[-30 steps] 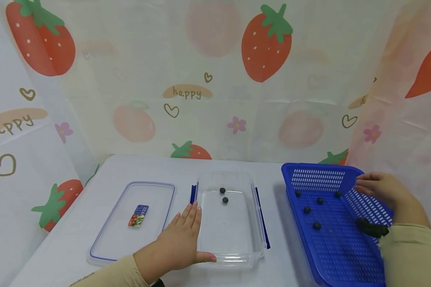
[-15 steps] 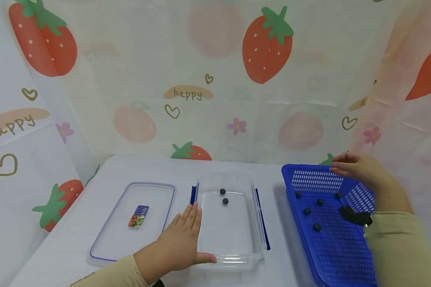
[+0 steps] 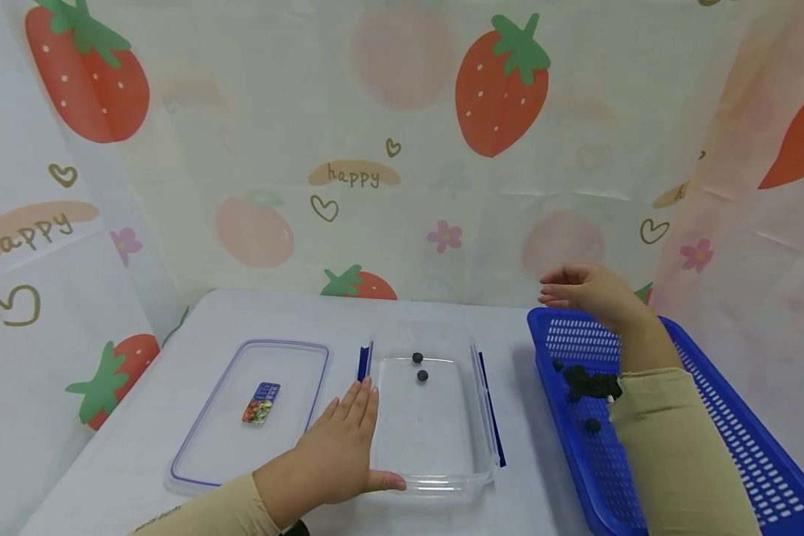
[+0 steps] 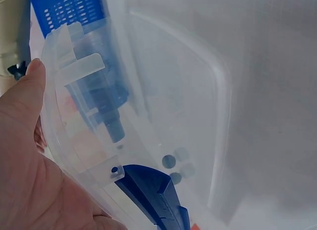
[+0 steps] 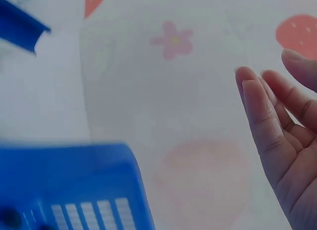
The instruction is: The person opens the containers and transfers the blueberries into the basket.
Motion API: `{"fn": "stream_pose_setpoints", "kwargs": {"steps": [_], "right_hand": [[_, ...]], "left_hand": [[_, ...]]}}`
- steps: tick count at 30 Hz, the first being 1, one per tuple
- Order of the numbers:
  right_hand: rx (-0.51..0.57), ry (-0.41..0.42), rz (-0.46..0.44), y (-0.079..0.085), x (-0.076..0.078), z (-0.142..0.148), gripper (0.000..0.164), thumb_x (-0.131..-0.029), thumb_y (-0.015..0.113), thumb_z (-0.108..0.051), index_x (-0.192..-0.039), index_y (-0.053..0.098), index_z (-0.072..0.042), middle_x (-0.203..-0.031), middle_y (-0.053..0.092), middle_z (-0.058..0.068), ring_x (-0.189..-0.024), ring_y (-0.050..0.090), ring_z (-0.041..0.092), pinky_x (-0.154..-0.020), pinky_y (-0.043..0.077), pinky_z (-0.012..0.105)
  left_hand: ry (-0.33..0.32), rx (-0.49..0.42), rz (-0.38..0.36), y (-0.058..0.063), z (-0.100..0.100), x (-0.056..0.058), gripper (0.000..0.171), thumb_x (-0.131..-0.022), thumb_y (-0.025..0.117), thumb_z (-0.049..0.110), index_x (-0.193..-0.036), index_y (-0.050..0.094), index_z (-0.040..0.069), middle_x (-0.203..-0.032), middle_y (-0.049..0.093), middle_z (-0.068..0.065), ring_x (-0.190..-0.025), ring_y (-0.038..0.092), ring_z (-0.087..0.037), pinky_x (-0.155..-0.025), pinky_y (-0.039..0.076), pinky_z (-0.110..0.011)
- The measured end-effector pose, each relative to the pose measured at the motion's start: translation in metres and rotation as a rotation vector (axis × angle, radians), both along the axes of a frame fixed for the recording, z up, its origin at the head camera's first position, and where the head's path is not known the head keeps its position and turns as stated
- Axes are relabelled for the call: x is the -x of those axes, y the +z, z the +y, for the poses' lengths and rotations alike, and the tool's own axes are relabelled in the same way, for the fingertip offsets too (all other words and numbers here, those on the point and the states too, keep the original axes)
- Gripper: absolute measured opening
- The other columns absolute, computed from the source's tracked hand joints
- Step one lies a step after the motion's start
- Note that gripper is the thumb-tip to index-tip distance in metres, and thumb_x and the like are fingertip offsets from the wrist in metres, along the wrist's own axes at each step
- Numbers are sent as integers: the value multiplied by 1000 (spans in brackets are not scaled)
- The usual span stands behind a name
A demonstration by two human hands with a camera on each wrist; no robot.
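My left hand rests straight-fingered along the left side of a clear plastic food box, its thumb at the front rim. In the left wrist view the thumb lies against the box's outer wall, close to a blue side clasp. Two dark round berries, like blueberries, lie inside the box. Over the back left corner of a blue perforated basket, my right hand hovers with gently bent fingers. The right wrist view shows its fingers and thumb apart, nothing visible between them.
Left of the box lies its clear lid with a blue rim and a colourful label. More berries sit in the basket, some hidden behind my right forearm. A strawberry-print curtain stands behind the white table.
My right hand has swept left and up, from above the basket's right side to its back left corner. The left hand, box and its two berries stay put.
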State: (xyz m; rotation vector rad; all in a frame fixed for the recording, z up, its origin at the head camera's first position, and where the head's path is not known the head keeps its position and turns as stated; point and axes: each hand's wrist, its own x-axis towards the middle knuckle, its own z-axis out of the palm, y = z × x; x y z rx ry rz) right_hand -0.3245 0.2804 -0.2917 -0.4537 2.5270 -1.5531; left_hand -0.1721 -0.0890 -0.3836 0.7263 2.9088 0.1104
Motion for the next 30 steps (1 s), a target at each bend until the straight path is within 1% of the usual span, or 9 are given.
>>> {"fn": "stream_pose_setpoints", "kwargs": {"steps": [1,4,8,11,17,21,27,30], "right_hand": [[-7,4,-1,-1,1,-5,38,-91,58,-20,-116,48,7,-110,55,22,-95,63,17,-81,50,27],[-13,12,-16,-3,5,-22,36,-91,58,-19,-115,50,6,-113,53,24,-98,62,22,-83,49,30],[-25,34,-35,-7,11,-47,31,-91,58,-17,-113,52,4,-111,56,20,-100,61,25,-85,49,33],[-31,59,-46,-10,13,-66,27,-90,58,-14,-111,54,2,-109,58,18,-99,61,25,-85,49,34],[29,126,-100,-19,17,-100,25,-88,59,-5,-110,54,6,-105,57,20,-95,62,27,-84,50,35],[26,147,-141,-31,20,-118,26,-87,61,-6,-109,55,6,-101,57,19,-92,63,25,-83,50,35],[11,118,-222,-59,21,-142,19,-86,62,-5,-104,59,2,-101,59,18,-92,63,27,-81,51,35],[2,124,-265,-72,20,-152,20,-86,62,-4,-104,59,4,-100,60,18,-94,62,31,-80,51,34]], "left_hand": [[1,1,-1,0,0,0,114,-71,42,79,-143,16,-5,-150,7,-22,-138,8,-35,-106,20,-51],[5,7,-5,2,0,0,114,-71,42,79,-143,15,-5,-150,7,-22,-138,8,-34,-106,20,-51],[9,14,-9,4,0,-1,114,-71,41,80,-144,15,-5,-150,7,-22,-138,8,-34,-107,20,-51],[11,12,-10,4,0,-1,114,-70,41,80,-144,15,-4,-150,7,-21,-138,8,-34,-107,20,-51],[11,13,-9,3,0,-1,115,-70,40,81,-144,15,-4,-151,6,-21,-138,8,-34,-107,20,-51],[13,12,-10,3,0,-2,115,-70,39,81,-144,16,-4,-150,7,-21,-138,8,-34,-106,21,-51],[14,10,-8,4,1,-2,116,-69,39,82,-144,16,-4,-150,8,-21,-138,9,-34,-106,21,-51],[13,7,-9,5,2,-2,116,-69,40,81,-143,17,-4,-150,9,-21,-138,9,-34,-106,21,-52]]}}
